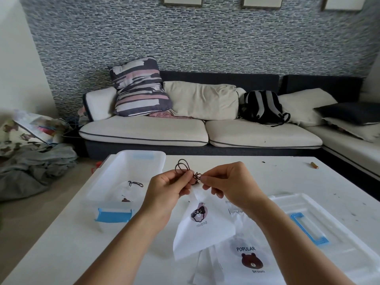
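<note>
A white drawstring bag with a bear print hangs in the air above the white table, its neck gathered. Both hands hold its brown cord at the top. My left hand pinches the cord where its loops stick up. My right hand pinches the cord just beside it, fingertips nearly touching the left ones. Another white bag printed "POPULAR" with a brown bear lies flat on the table under the held one.
A clear plastic box with a blue latch stands at the left with a tied bag inside. Its lid lies at the right. A small orange stick lies far right. A sofa with cushions and a backpack stands behind.
</note>
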Motion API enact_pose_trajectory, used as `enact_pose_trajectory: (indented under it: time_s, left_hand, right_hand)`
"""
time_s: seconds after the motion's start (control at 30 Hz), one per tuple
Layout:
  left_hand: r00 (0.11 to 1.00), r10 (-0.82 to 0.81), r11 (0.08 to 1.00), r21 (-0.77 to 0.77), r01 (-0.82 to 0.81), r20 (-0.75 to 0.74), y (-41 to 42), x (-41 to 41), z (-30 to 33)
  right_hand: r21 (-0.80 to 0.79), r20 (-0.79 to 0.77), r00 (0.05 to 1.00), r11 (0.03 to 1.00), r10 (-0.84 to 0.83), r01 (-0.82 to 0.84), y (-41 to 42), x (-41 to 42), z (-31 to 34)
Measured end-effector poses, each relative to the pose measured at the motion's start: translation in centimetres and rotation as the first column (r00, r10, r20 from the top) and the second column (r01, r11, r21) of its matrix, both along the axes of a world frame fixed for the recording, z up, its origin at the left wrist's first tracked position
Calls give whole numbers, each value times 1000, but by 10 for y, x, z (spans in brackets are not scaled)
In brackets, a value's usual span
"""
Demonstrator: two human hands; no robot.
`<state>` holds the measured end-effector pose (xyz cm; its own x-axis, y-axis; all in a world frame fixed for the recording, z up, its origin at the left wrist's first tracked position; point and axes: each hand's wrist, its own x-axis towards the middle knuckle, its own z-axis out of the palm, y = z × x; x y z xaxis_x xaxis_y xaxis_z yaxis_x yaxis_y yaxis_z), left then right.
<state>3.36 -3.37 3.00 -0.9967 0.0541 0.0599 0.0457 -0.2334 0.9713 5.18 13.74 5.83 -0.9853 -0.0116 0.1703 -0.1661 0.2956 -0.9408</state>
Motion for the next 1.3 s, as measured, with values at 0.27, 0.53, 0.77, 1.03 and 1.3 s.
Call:
enact_pose_trajectory:
  time_s: [0.27,0.53,0.77,1.03,1.3]
  left_hand:
    - [993,-113,994,4,113,-13,1,4,0]
    - [998,-54,998,38,55,-20,1,2,-2]
    - [998,-39,999,-1,39,-45,3,0,-3]
    - [975,-34,987,-162,-2,-219,0,-1,-5]
    - [936,-108,973,-229,30,-336,-5,1,0]
  right_hand:
    - [-89,-73,997,996,-27,20,-12,0,-4]
    - [34,-66,996,998,54,-52,-7,0,2]
    - [52,-77,997,999,8,-4,-6,-1,-2]
    - [157,-39,999,987,-29,35,-4,0,0]
    - [-137,97,976,974,195,-181,4,6,6]
